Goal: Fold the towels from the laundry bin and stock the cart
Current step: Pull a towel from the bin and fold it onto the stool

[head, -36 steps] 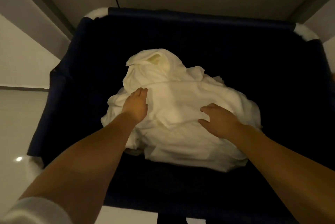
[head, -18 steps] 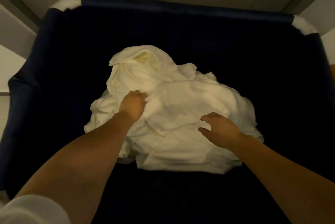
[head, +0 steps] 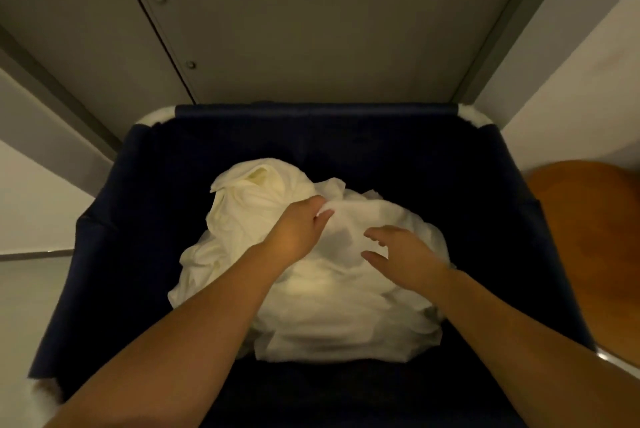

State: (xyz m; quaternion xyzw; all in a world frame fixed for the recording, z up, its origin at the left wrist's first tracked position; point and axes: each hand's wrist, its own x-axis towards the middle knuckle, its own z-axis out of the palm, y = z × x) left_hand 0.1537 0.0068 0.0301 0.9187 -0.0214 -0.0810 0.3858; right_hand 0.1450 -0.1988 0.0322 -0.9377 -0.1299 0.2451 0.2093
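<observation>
Left hand (head: 298, 233) pinches a raised fold of the crumpled white towels (head: 329, 309) — a pile heaped on the bottom of the navy laundry bin (head: 138, 219) — while the right hand (head: 405, 249) hovers just over the same pile, fingers spread and relaxed, holding nothing.

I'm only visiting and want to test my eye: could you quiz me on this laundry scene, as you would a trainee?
1. True or false: the towels lie inside the bin.
2. Which hand pinches a towel fold?
3. The right hand has its fingers: A clenched in a fist; B spread open.
Key: 1 true. 2 the left hand. 3 B.
</observation>
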